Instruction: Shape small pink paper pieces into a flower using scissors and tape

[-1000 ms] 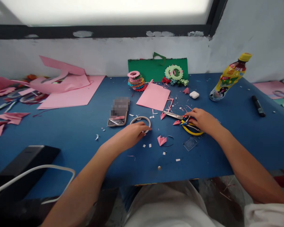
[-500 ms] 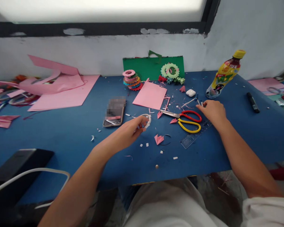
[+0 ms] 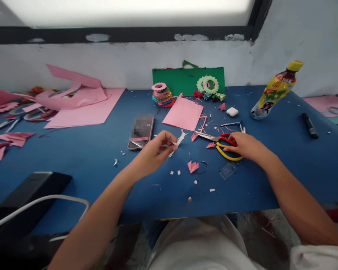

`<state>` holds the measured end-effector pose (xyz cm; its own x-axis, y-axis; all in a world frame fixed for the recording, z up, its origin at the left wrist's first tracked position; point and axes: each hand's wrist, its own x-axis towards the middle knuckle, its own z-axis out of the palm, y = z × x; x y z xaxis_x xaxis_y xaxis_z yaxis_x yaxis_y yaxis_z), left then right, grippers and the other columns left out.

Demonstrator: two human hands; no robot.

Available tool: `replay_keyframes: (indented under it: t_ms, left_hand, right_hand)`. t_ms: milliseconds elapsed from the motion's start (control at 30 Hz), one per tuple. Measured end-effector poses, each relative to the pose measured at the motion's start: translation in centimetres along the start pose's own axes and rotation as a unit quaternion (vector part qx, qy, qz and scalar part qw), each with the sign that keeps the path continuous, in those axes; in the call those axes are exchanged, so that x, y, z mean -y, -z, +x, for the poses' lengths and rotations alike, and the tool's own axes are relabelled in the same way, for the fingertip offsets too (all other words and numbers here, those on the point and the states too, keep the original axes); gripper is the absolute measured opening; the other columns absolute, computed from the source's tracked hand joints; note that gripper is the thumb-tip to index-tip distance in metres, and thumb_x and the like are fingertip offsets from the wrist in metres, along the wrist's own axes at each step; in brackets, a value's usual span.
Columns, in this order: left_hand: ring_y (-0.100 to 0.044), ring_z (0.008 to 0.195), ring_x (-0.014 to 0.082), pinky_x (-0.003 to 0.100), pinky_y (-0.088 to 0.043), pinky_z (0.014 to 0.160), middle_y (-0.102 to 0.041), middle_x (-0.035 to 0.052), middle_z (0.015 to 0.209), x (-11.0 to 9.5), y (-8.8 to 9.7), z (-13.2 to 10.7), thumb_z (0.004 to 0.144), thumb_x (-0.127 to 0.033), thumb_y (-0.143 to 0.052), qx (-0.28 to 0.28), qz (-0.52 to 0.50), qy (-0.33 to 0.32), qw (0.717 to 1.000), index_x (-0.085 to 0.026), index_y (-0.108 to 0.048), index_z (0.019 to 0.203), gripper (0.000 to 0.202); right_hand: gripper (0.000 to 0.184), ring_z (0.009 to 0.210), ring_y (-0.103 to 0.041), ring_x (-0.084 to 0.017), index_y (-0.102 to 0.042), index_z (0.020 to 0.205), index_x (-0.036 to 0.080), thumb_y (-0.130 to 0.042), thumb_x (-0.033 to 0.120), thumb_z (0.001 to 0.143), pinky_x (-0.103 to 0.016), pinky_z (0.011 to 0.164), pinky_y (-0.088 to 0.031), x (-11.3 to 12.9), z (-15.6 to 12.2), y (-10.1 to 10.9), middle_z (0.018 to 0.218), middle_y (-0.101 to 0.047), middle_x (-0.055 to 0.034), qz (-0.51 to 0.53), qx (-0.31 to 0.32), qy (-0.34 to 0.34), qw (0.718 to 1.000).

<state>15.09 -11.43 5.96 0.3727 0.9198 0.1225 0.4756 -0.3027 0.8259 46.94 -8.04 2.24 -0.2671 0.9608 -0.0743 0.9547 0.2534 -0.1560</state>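
Note:
My left hand [image 3: 160, 148] is closed in a pinch on a roll of white tape, seen nearly edge-on, with a pale strip [image 3: 181, 139] at the fingertips. My right hand [image 3: 243, 146] has its fingers closed about the handles of the scissors [image 3: 214, 138], one loop red and one yellow. The scissors lie on the table with blades pointing left. A compass [image 3: 231, 123] rests just beyond this hand. Folded pink paper pieces [image 3: 193, 166] and a clear ruler [image 3: 227, 170], partly covered by the hand, lie close by.
A phone [image 3: 142, 131] is left of centre, beside a pink sheet [image 3: 183, 113]. Stacked paper rings [image 3: 162, 95] and a green board [image 3: 174, 77] stand behind. A bottle [image 3: 276, 90] and black marker [image 3: 310, 125] are at right. A dark box with a white cable [image 3: 59, 197] sits front left.
My right hand has left the compass and moved down and left onto the scissors' handles. In my left hand the tape has turned from showing its ring to nearly edge-on.

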Motion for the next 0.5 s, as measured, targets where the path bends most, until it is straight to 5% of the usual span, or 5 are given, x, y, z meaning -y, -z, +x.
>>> replay_keyframes:
  t_ms: [200,333,500]
  left_hand:
    - [-0.057,0.078,0.0127,0.026,-0.050,0.064,-0.055,0.0072,0.102,-0.2,0.0,0.0,0.080,-0.027,-0.060,0.022,-0.114,0.018,0.993,-0.018,-0.048,0.097,0.023]
    - [-0.059,0.088,0.0193,0.032,-0.050,0.072,-0.060,0.0076,0.102,-0.6,-0.4,-0.3,0.079,-0.036,-0.060,0.054,0.049,0.002,0.997,-0.019,-0.055,0.102,0.029]
    - [-0.059,0.089,0.0220,0.032,-0.047,0.077,-0.065,0.0082,0.098,0.4,-1.6,-0.4,0.079,-0.025,-0.058,0.173,0.214,-0.071,0.959,-0.020,-0.063,0.102,0.023]
  right_hand:
    - [0.038,0.069,-0.061,-0.022,-0.052,0.103,0.017,-0.047,0.050,0.083,-0.029,0.055,-0.038,1.5,-0.5,0.2,0.083,-0.066,-0.0091,-0.014,-0.057,-0.005,0.998]
    - [0.045,0.078,-0.063,-0.024,-0.050,0.115,0.020,-0.050,0.050,0.081,-0.031,0.061,-0.043,2.0,-1.0,0.7,0.093,-0.067,-0.0085,0.032,-0.131,-0.008,0.991]
    - [0.062,0.082,-0.063,-0.025,-0.052,0.110,0.022,-0.064,0.061,0.063,-0.032,0.063,-0.046,1.7,-0.9,0.7,0.097,-0.066,-0.0066,0.085,-0.157,-0.007,0.984]
